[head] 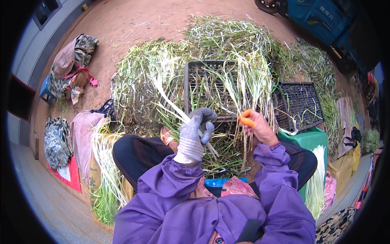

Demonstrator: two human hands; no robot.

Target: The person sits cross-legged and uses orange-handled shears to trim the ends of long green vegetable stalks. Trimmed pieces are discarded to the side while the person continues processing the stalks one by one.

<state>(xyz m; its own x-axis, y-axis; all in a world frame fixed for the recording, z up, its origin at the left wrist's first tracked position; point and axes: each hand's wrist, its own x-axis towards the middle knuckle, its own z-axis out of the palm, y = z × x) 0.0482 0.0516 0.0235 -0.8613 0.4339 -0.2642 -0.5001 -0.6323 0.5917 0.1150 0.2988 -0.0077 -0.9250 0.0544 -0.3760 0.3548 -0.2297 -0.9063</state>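
My left hand (197, 131), in a grey knit glove, is closed around pale stalks (169, 99) of a long, leek-like vegetable. Their white parts point up and left, and the cut or root ends stick out below the palm. My right hand (256, 123) is bare apart from orange covers on the thumb and a finger. Its fingertips pinch thin stems at the lower end of a green and white bunch (243, 88), right of centre. Behind both hands lies a black plastic crate (186, 88), strewn with leaves and stalks.
Heaps of green trimmings (231, 36) surround the crate. A second black crate (300, 105) stands right, beside a green-covered block (304, 140). Bundles of pale stalks lie left (106, 161) and right (317, 180). A blue vehicle (320, 18) is at upper right.
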